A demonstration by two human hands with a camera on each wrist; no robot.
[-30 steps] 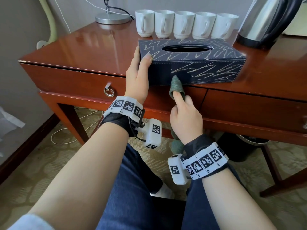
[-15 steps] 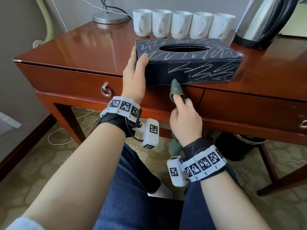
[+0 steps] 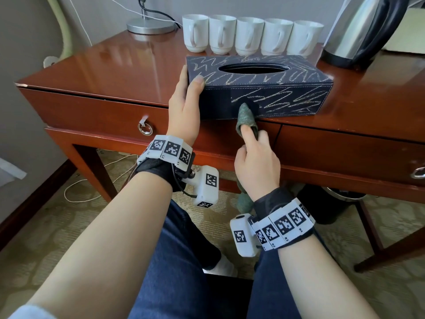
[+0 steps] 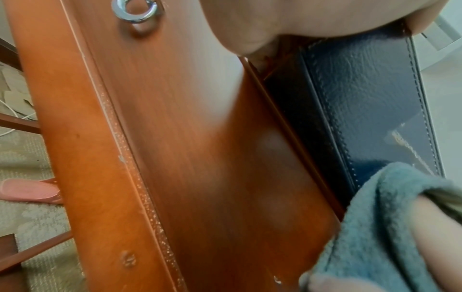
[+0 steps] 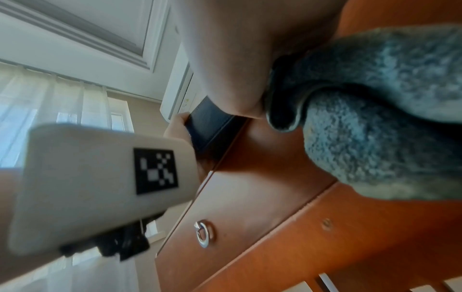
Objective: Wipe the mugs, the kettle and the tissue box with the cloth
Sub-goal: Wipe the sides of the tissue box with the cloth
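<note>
A dark blue tissue box (image 3: 264, 88) with pale scribbles lies at the desk's front edge. My left hand (image 3: 186, 107) grips its left end, thumb on the top corner. My right hand (image 3: 255, 162) holds a grey-green cloth (image 3: 245, 116) wrapped over the outstretched forefinger, and the cloth tip presses on the box's front face; the rest of the cloth hangs under the wrist. The cloth (image 5: 375, 110) fills the right wrist view, and the box's front (image 4: 370, 110) shows in the left wrist view. Several white mugs (image 3: 248, 34) stand in a row behind the box. A steel kettle (image 3: 361, 28) stands at the back right.
The red-brown desk (image 3: 119, 72) has two drawers with ring pulls (image 3: 145, 128). A lamp base (image 3: 150, 26) with cables sits at the back left. A dark bin (image 3: 331, 203) stands under the desk on the right. A cord lies on the carpet (image 3: 57, 212).
The cloth tip has slid a short way right along the box's front face. The left hand keeps its grip on the box's end.
</note>
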